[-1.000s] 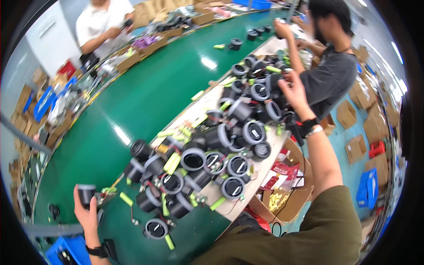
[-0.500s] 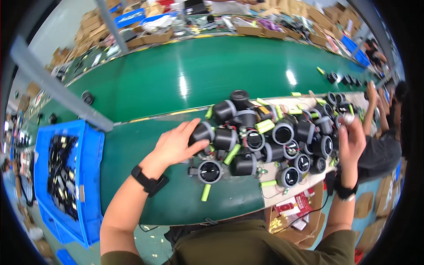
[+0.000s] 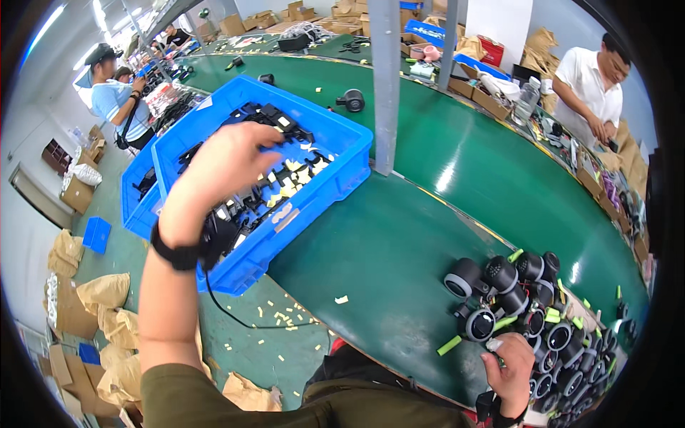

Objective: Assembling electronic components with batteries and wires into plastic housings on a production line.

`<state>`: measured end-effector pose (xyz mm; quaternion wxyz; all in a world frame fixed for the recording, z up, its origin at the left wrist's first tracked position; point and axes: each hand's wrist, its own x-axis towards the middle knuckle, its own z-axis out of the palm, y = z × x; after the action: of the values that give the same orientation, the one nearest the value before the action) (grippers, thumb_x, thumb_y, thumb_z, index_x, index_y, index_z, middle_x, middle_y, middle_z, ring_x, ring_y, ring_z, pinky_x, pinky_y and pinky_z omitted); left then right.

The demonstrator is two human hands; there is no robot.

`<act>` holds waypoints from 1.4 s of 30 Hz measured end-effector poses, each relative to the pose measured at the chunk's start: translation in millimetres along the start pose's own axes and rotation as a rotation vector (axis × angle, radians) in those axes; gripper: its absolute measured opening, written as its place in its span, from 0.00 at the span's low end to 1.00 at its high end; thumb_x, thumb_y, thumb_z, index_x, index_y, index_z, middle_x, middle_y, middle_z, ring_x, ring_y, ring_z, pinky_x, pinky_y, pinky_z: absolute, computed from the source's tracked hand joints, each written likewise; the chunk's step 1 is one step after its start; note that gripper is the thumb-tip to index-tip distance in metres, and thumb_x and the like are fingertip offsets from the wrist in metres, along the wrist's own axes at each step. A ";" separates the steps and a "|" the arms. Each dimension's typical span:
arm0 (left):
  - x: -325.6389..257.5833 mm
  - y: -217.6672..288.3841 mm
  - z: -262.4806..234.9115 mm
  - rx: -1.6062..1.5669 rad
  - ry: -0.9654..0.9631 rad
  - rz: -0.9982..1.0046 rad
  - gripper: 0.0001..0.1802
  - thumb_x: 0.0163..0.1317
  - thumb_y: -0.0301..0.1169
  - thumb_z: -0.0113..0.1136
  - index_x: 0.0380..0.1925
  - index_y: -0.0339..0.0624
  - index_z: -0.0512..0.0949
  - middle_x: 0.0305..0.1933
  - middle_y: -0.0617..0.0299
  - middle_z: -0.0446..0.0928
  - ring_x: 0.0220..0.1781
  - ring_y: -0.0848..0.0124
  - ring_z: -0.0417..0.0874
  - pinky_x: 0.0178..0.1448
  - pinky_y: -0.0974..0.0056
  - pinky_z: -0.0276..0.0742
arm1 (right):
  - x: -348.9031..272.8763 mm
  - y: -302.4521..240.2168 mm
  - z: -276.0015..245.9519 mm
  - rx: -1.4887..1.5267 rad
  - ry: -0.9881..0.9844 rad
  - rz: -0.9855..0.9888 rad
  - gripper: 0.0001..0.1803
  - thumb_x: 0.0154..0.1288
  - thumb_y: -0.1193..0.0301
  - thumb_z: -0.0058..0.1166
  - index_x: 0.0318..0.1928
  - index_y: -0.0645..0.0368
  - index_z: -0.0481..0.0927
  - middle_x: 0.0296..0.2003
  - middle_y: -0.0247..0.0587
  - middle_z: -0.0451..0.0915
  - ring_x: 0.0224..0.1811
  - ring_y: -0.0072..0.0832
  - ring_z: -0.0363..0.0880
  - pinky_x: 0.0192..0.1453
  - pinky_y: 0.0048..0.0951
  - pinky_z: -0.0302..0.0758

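1. Desk (image 3: 428, 235): a long green belt-like surface running from 11 o'clock to 4 o'clock. It carries the work pieces along to several people, which would explain why parts sit in clusters along its near edge.
2. Blue bin (image 3: 325, 185), at 10 o'clock, hangs partly over the desk edge, within reach of the left arm. It holds loose black parts and small pale scraps.
3. A second blue crate (image 3: 139, 200) sits just beyond it, contents unclear.
4. Cluster of black cylindrical units (image 3: 528, 307) with green tabs, at 4 o'clock, packed touching one another.
5. Left hand (image 3: 221, 167): over the bin, fingers curled down into the black parts; cannot tell what it grips.
6. Right hand (image 3: 510, 364): at 5 o'clock, curled against the cluster's near edge, grip not resolvable.
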<state>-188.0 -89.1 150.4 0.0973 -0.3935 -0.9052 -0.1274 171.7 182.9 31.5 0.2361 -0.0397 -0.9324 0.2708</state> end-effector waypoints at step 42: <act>-70.4 177.8 143.6 -1.986 -0.336 0.084 0.32 0.64 0.44 0.50 0.61 0.39 0.55 0.52 0.54 0.69 0.53 0.67 0.71 0.59 0.63 0.63 | 23.4 -28.1 68.1 1.212 0.197 0.596 0.14 0.61 0.78 0.52 0.47 0.67 0.68 0.36 0.41 0.78 0.30 0.19 0.77 0.28 0.20 0.75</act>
<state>-20.6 23.6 22.1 -0.3990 -0.3407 -0.3767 -0.7634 121.1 130.6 5.5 0.2158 -0.1799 -0.5393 0.7938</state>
